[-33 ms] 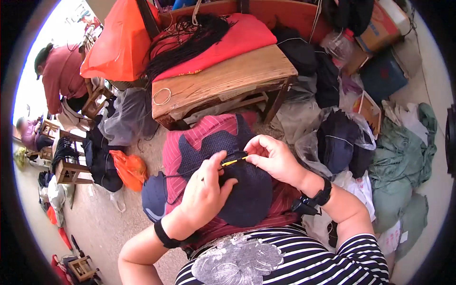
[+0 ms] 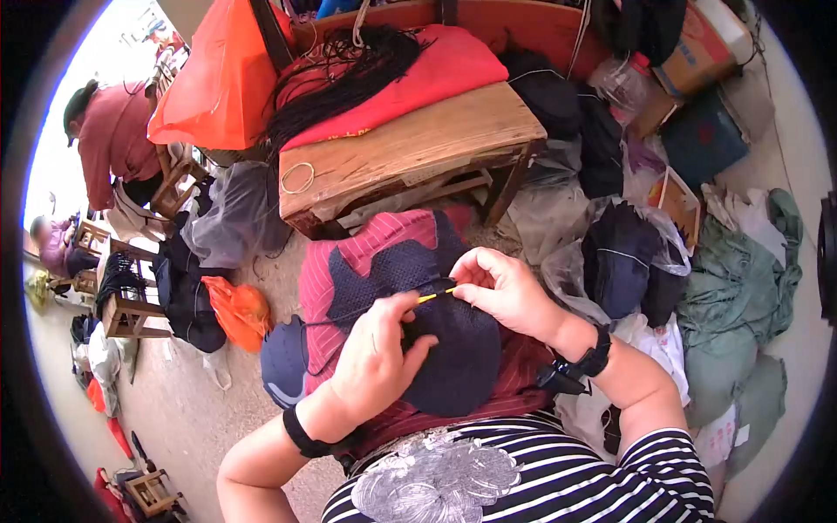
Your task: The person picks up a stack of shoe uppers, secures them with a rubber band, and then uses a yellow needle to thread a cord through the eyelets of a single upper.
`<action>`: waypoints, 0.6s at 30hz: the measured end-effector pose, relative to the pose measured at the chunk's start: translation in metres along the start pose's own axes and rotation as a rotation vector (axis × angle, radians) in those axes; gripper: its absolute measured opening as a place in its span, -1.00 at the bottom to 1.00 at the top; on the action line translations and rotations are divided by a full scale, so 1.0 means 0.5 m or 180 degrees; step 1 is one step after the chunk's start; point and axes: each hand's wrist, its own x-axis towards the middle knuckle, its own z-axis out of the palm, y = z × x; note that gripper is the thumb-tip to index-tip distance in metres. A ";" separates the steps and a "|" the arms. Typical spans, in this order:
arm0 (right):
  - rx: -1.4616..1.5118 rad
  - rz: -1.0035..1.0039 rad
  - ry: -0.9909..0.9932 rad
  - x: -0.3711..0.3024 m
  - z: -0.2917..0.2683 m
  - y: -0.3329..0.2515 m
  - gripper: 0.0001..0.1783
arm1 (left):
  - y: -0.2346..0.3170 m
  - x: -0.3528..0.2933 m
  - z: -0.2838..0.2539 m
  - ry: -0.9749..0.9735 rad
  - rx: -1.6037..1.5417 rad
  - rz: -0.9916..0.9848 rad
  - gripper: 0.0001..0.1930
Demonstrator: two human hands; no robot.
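Across my lap lies a dark navy piece of textured fabric [image 2: 453,370] with a rounded near end and a scalloped far part. My left hand [image 2: 373,342] is above it, fingertips curled at one end of a slim yellow tool [image 2: 433,296], possibly a crochet hook; the thumb stands apart. My right hand [image 2: 499,289] pinches the tool's other end together with the fabric's dark edge; the fingers hide what exactly is between them. A thin dark cord [image 2: 327,323] runs left from the fabric.
Ahead stands a wooden bench [image 2: 410,131] with red cloth [image 2: 436,78] and black cords [image 2: 349,78] on it. Bagged dark bundles [image 2: 619,261] and green cloth [image 2: 732,279] lie at right. A navy cap-like item [image 2: 285,359] is by my left leg. Another person [image 2: 118,139] sits far left.
My left fingertips have shifted slightly right along the yellow tool, covering more of it. My right hand stays in place.
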 end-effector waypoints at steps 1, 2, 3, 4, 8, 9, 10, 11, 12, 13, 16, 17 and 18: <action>0.0097 0.0113 -0.0078 0.001 -0.006 -0.001 -0.85 | -0.013 -0.007 -0.004 -0.0187 0.0018 0.0235 -0.52; 0.0194 0.0228 -0.0157 0.002 -0.013 -0.004 -0.87 | -0.021 -0.014 -0.007 -0.0186 0.0024 0.0230 -0.52; 0.0190 0.0285 -0.0267 0.003 -0.021 -0.016 -0.90 | -0.026 -0.017 -0.010 -0.0364 0.0357 0.0553 -0.53; 0.0191 0.0279 -0.0271 0.002 -0.032 -0.019 -0.90 | -0.024 -0.022 -0.013 -0.0538 0.0691 0.0882 -0.53; 0.0203 0.0600 -0.0682 0.012 -0.068 -0.021 -0.94 | -0.025 -0.036 -0.017 -0.0818 0.1077 0.1026 -0.48; -0.0272 0.0337 -0.0867 0.017 -0.072 -0.025 -0.94 | -0.026 -0.035 -0.018 -0.0926 0.1206 0.1059 -0.47; -0.0745 0.0074 -0.1038 0.021 -0.074 -0.031 -0.94 | -0.027 -0.035 -0.018 -0.0928 0.1207 0.1052 -0.47; -0.1015 -0.0337 -0.1077 0.026 -0.073 -0.040 -0.87 | -0.027 -0.035 -0.018 -0.0984 0.1310 0.1086 -0.47; -0.1010 -0.0335 -0.1085 0.036 -0.075 -0.041 -0.87 | -0.027 -0.035 -0.017 -0.1039 0.1412 0.1118 -0.48; -0.1208 -0.0504 -0.1416 0.045 -0.078 -0.040 -0.80 | -0.025 -0.035 -0.016 -0.1048 0.1405 0.1116 -0.48; -0.1206 -0.0843 -0.1684 0.053 -0.072 -0.022 -0.60 | -0.014 -0.034 -0.015 -0.1139 0.1588 0.1094 -0.48; -0.0722 -0.0495 -0.1745 0.053 -0.075 -0.020 -0.60 | -0.014 -0.035 -0.015 -0.1159 0.1569 0.1039 -0.47; -0.0239 -0.0144 -0.1792 0.051 -0.079 -0.017 -0.60 | -0.014 -0.035 -0.014 -0.1178 0.1547 0.0987 -0.47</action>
